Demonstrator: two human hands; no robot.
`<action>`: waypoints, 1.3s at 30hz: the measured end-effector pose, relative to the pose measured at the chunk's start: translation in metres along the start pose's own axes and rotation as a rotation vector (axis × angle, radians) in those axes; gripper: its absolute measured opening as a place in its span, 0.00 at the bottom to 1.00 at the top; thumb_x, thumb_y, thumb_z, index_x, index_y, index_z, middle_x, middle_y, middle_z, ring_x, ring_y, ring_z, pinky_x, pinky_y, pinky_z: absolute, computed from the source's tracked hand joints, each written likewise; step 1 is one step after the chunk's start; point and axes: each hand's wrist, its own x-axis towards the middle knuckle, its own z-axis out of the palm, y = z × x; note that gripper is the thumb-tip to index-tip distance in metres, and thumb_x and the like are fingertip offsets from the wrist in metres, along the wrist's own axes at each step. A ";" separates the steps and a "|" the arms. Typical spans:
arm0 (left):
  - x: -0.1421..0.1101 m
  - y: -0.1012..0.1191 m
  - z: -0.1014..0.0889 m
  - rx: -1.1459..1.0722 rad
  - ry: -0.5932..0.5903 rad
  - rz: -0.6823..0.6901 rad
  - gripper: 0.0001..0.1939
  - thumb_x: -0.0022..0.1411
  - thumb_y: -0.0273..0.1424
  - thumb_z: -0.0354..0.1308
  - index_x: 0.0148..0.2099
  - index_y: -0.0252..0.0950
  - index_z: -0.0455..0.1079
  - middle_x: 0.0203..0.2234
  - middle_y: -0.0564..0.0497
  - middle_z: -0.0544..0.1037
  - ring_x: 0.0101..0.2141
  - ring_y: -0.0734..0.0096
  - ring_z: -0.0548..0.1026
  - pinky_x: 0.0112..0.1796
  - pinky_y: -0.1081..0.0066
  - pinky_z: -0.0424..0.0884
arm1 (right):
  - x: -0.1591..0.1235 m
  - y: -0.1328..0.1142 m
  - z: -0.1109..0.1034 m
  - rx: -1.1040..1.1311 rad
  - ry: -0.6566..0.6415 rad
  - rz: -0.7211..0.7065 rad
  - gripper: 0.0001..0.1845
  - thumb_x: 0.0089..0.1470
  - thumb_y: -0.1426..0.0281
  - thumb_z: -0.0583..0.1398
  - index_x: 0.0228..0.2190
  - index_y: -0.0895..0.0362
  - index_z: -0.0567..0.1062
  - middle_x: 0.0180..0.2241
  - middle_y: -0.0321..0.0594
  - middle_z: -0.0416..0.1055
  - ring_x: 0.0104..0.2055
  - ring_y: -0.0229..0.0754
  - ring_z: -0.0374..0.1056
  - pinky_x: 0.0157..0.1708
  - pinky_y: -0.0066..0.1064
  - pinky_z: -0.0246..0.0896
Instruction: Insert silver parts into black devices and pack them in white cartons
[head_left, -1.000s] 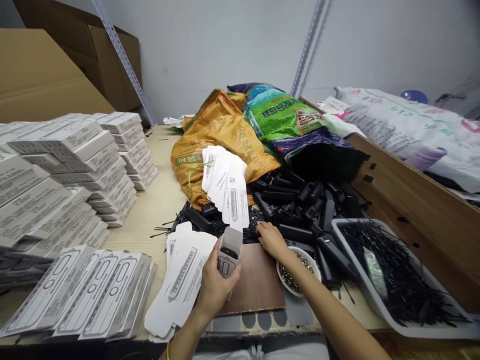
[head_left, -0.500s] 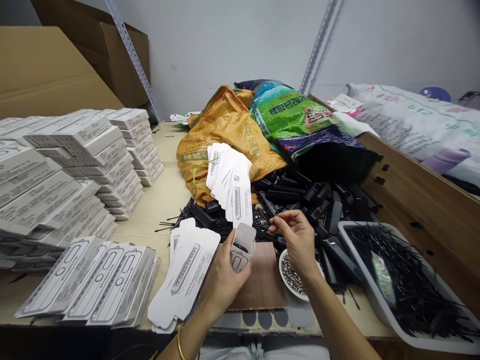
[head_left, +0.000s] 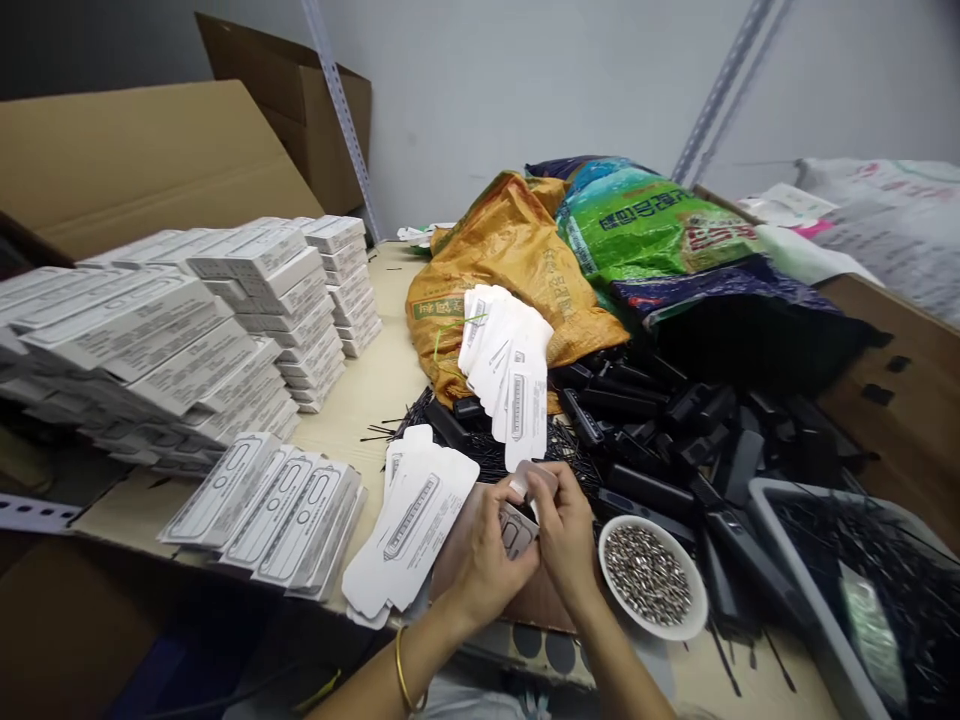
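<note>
My left hand [head_left: 484,560] is closed round a small white printed carton [head_left: 520,525], held upright over a brown board [head_left: 540,600]. My right hand [head_left: 566,530] meets it from the right, fingers pinched at the carton's open top flap. Whether the right fingers also hold a small part is hidden. A fan of flat white carton blanks [head_left: 412,530] lies just left of my hands. A white bowl of small metal pieces [head_left: 651,575] sits right of my right hand.
Stacks of finished white boxes [head_left: 195,330] fill the left of the table, with flat printed sleeves [head_left: 270,510] in front. A pile of black plastic parts [head_left: 675,430], woven sacks [head_left: 525,260] and a grey tray of black ties [head_left: 885,580] lie to the right.
My right hand came back from the black parts pile to the carton's open top. The camera view swung left and the hands drew together.
</note>
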 end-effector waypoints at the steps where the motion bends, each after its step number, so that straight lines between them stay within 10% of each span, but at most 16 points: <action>1: -0.001 0.000 -0.001 -0.047 0.009 -0.019 0.22 0.57 0.26 0.56 0.52 0.39 0.54 0.52 0.40 0.68 0.56 0.61 0.66 0.56 0.56 0.62 | -0.006 -0.001 0.003 -0.050 -0.001 -0.091 0.09 0.59 0.63 0.56 0.31 0.55 0.71 0.30 0.37 0.71 0.34 0.42 0.67 0.35 0.33 0.62; 4: -0.004 0.000 -0.001 -0.148 0.039 -0.068 0.30 0.65 0.30 0.49 0.63 0.38 0.38 0.59 0.35 0.63 0.57 0.63 0.66 0.57 0.54 0.61 | -0.020 -0.003 0.006 -0.104 -0.056 -0.307 0.08 0.59 0.66 0.56 0.32 0.54 0.74 0.37 0.41 0.74 0.42 0.45 0.68 0.44 0.37 0.62; 10: 0.001 0.001 0.004 -0.089 0.030 -0.120 0.44 0.57 0.32 0.61 0.65 0.38 0.35 0.58 0.36 0.65 0.60 0.60 0.63 0.59 0.55 0.58 | -0.017 -0.006 0.001 -0.081 0.065 -0.066 0.09 0.60 0.65 0.55 0.38 0.54 0.74 0.37 0.42 0.76 0.40 0.45 0.71 0.40 0.36 0.67; 16: 0.001 -0.003 0.002 -0.131 -0.006 -0.063 0.32 0.66 0.33 0.49 0.66 0.38 0.37 0.58 0.35 0.65 0.56 0.63 0.68 0.55 0.57 0.65 | -0.031 -0.004 0.003 -0.143 -0.006 -0.377 0.10 0.59 0.73 0.56 0.40 0.52 0.75 0.43 0.43 0.76 0.49 0.48 0.68 0.48 0.45 0.65; 24: -0.003 0.000 0.004 -0.073 0.041 -0.139 0.44 0.56 0.36 0.62 0.66 0.36 0.39 0.59 0.35 0.64 0.60 0.58 0.63 0.57 0.56 0.61 | -0.021 -0.016 -0.006 0.032 -0.021 -0.025 0.11 0.60 0.68 0.55 0.45 0.53 0.69 0.45 0.44 0.74 0.48 0.44 0.70 0.47 0.40 0.67; 33: -0.012 -0.004 -0.001 -0.037 0.003 -0.061 0.31 0.64 0.34 0.48 0.65 0.35 0.41 0.57 0.36 0.65 0.57 0.60 0.66 0.57 0.54 0.62 | -0.045 -0.003 0.000 -0.208 -0.101 -0.518 0.24 0.57 0.79 0.53 0.52 0.48 0.69 0.51 0.41 0.72 0.56 0.47 0.63 0.54 0.47 0.62; 39: -0.012 -0.014 -0.045 0.358 0.076 -0.119 0.27 0.56 0.38 0.57 0.56 0.35 0.59 0.48 0.40 0.69 0.48 0.54 0.71 0.48 0.55 0.70 | -0.032 0.009 -0.027 -0.077 -0.101 -0.169 0.24 0.62 0.65 0.51 0.59 0.52 0.61 0.59 0.48 0.63 0.58 0.49 0.63 0.55 0.45 0.60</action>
